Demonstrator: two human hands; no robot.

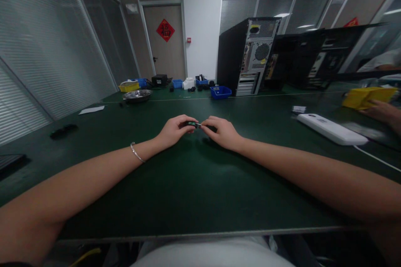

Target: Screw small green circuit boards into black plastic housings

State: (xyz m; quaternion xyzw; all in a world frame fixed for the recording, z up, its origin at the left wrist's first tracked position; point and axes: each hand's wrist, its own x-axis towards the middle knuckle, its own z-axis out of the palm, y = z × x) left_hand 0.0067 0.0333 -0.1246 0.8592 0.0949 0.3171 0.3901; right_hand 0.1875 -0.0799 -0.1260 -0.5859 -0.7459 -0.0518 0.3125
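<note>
My left hand [178, 130], with a silver bangle [137, 152] at its wrist, is closed in a pinch on a small black-and-green piece [191, 124]. Facing it, my right hand [223, 132] pinches a thin silvery piece [199, 124] that meets the right end of the black-and-green one. Whether the two are joined cannot be made out, and fingers hide part of both. Both hands are just above the middle of the dark green table [175, 192].
Small blue bins [221, 92], a metal bowl [137, 95] and a black computer tower [247, 56] line the far side. On the right lies a white power strip [332, 128] with its cord. Beyond it, another person's hand [384, 112] touches a yellow bin [366, 97].
</note>
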